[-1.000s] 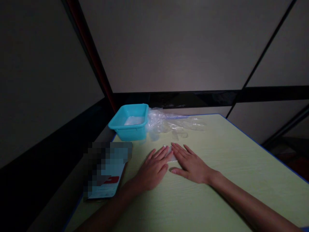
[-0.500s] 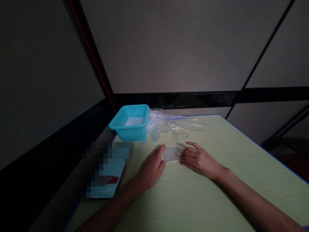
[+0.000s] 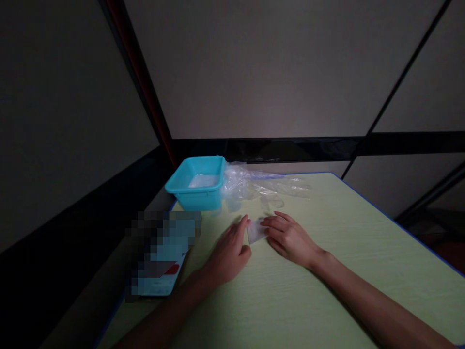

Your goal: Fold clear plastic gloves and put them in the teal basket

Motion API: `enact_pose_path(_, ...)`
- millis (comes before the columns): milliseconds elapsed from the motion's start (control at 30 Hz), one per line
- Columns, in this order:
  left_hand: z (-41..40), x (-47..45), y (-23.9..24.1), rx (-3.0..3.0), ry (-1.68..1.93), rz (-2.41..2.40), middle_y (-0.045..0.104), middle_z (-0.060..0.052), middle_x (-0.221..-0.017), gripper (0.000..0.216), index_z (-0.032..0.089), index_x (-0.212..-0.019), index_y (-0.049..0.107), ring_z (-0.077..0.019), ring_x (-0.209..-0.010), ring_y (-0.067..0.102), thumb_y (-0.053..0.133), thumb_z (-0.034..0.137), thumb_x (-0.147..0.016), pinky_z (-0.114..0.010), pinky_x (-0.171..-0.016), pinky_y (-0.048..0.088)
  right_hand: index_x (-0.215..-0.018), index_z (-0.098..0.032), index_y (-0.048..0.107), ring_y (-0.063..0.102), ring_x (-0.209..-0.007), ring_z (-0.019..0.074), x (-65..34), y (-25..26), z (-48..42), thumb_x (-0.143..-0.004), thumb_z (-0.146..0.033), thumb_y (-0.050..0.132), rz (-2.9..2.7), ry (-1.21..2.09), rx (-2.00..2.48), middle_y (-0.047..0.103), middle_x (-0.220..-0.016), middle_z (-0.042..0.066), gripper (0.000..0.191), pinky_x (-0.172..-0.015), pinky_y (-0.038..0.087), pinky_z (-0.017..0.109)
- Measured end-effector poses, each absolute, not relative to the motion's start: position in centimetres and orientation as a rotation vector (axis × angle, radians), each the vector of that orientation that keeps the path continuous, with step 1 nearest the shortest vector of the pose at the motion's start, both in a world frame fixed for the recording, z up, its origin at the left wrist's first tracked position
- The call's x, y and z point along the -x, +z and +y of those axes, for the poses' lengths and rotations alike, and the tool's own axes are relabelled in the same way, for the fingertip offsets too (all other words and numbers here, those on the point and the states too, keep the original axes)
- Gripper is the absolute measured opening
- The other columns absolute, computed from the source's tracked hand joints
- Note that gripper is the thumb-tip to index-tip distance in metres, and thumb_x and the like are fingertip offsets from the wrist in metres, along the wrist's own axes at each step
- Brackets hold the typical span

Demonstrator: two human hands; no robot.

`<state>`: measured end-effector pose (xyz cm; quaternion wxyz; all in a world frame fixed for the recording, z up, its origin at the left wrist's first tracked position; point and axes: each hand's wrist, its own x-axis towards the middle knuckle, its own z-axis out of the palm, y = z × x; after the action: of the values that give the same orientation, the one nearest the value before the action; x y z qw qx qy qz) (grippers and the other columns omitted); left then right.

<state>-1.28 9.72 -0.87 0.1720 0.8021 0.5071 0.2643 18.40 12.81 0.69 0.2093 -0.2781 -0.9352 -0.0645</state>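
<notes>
A small, thin, whitish translucent sheet [image 3: 255, 232] lies on the pale green table between my hands. My left hand [image 3: 230, 249] is at its left edge, fingers stretched out and thumb apart, with a fingertip touching the upper left corner. From the other side, my right hand [image 3: 288, 237] has its bent fingers over the sheet's right part, which they hide. The thumb of that hand is mostly out of sight under the fingers.
A turquoise plastic basin [image 3: 198, 198] with something whitish inside stands at the back left. Crumpled clear plastic [image 3: 250, 184] spreads beside it. A flat device with a blurred screen [image 3: 163, 271] lies near the left table edge. A wall rises behind the table.
My right hand has moved left over the sheet, and less of the sheet shows now. My left hand has stayed almost in place.
</notes>
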Motion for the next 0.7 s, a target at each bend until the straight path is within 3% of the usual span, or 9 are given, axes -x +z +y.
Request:
enact_pose_path(167,9.8,1.3,-0.6,-2.169,0.930,1.387,0.052,-0.009,-0.121,0.062,0.016,-0.126,0.034,-0.0217,-0.114,0.043,0.046,0.007,-0.066,-0.039,-0.100,0.030,-0.086,-0.018,0.057,0.058,-0.084,0.0177,-18.0,0.6,12.4,-0.081,-0.017,0.043,-2.364,0.233,0.831,0.065,-0.086,0.006,0.015,-0.085,0.041,0.036)
enact_pose_path(267,9.9,1.0,-0.1,-1.975,1.073,1.349,0.060,-0.005,-0.096,0.030,0.018,-0.097,0.056,-0.0212,-0.097,0.052,0.052,0.014,-0.068,-0.036,-0.090,0.038,-0.077,-0.018,0.055,0.055,-0.065,0.0150,-17.9,0.9,11.8,-0.079,-0.020,0.044,-2.104,0.567,0.963,0.060,-0.070,0.002,0.011,-0.061,0.045,0.027)
enact_pose_path(367,10.0,0.5,0.2,-1.816,1.089,1.314,0.057,0.000,-0.069,0.004,0.017,-0.068,0.056,-0.0165,-0.073,0.053,0.052,0.018,-0.069,-0.028,-0.072,0.042,-0.070,-0.017,0.050,0.049,-0.053,0.0118,-17.7,1.0,11.6,-0.077,-0.025,0.047,-1.887,0.843,1.005,0.051,-0.058,-0.002,0.011,-0.048,0.038,0.021)
enact_pose_path(467,10.2,0.1,0.0,-1.733,1.082,1.265,0.052,0.002,-0.059,0.010,0.016,-0.060,0.051,-0.0132,-0.061,0.050,0.051,0.021,-0.069,-0.023,-0.060,0.040,-0.073,-0.018,0.048,0.047,-0.051,0.0108,-17.4,1.0,11.8,-0.074,-0.030,0.052,-1.711,1.033,0.965,0.048,-0.058,-0.003,0.013,-0.046,0.037,0.021)
enact_pose_path(567,10.3,-0.1,-0.2,-1.637,1.096,1.217,0.054,0.001,-0.060,0.013,0.015,-0.060,0.051,-0.0133,-0.060,0.051,0.052,0.025,-0.069,-0.022,-0.057,0.039,-0.091,-0.021,0.044,0.049,-0.051,0.0121,-17.2,1.2,11.8,-0.072,-0.032,0.055,-1.557,1.155,0.912,0.051,-0.062,-0.004,0.024,-0.046,0.038,0.022)
enact_pose_path(700,10.5,-0.1,-0.1,-1.538,1.131,1.188,0.056,0.000,-0.062,0.013,0.015,-0.065,0.053,-0.0155,-0.066,0.054,0.053,0.027,-0.068,-0.024,-0.061,0.041,-0.102,-0.022,0.047,0.058,-0.070,0.0165,-17.1,1.4,11.4,-0.069,-0.031,0.060,-1.507,1.157,0.815,0.062,-0.084,0.003,0.036,-0.061,0.046,0.028)
